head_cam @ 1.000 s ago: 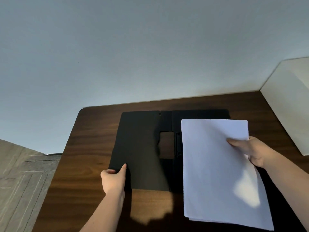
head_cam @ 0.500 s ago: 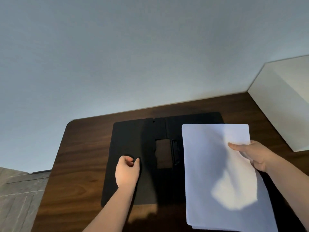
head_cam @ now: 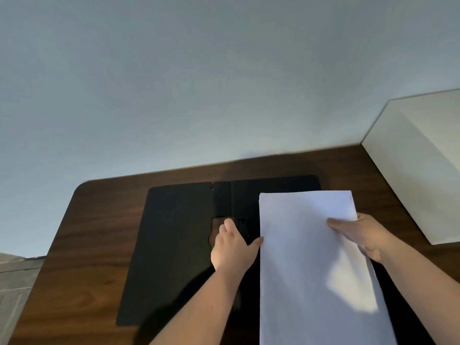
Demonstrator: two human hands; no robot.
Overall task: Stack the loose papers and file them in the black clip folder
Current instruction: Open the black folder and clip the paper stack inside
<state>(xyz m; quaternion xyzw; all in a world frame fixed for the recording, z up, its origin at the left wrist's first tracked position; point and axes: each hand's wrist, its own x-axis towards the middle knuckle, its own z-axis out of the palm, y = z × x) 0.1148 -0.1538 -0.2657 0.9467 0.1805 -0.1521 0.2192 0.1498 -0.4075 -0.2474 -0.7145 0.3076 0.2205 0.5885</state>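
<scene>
Papers (head_cam: 311, 257) stacked, over folder's (head_cam: 174, 240) right half — right hand (head_cam: 361, 235) fingers pinching their right edge. Left hand (head_cam: 232, 247) moved from folder's left cover to its clip (head_cam: 245, 226), fingers loosely spread — clipping's next.

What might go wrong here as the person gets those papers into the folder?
The paper stack is pinched only at its right edge by the right hand, so sheets may fan out or slip. The left hand is at the clip by the spine of the black folder; the clip might catch a finger or grip the papers crooked.
</scene>
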